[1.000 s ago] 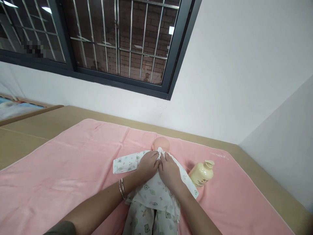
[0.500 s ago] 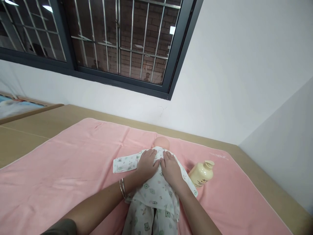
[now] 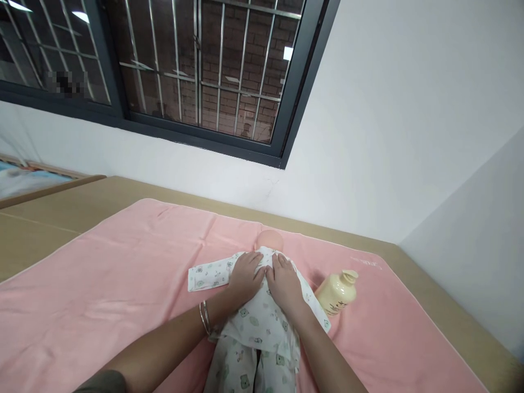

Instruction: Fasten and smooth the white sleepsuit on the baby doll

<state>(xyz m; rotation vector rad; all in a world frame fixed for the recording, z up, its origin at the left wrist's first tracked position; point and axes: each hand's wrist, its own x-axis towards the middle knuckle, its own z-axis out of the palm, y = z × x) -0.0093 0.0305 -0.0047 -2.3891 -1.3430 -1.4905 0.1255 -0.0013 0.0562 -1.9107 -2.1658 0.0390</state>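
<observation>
A baby doll (image 3: 262, 322) in white pyjamas printed with small green bears lies stretched out on a pink mat (image 3: 135, 273). Its smooth, round head (image 3: 269, 240) points toward the wall, and no face shows from here. My left hand (image 3: 246, 277) rests flat on the left of the doll's upper body, fingers stretched out. Beside it, my right hand (image 3: 284, 281) lies flat on the right, with the thumbs close together. One sleeve (image 3: 208, 274) reaches out to the left; the other slants down to the right under my forearm.
A pale yellow pump-type bottle (image 3: 338, 293) leans on the mat close to the right sleeve. Behind the mat runs a wooden surface (image 3: 123, 188) along a white wall (image 3: 368, 136). Above is a dark-framed window (image 3: 204, 143) with metal bars. A wood-edged bed or crib (image 3: 36, 185) stands at far left.
Both hands stay in nearly the same place on the doll's upper body. The view has shifted only slightly.
</observation>
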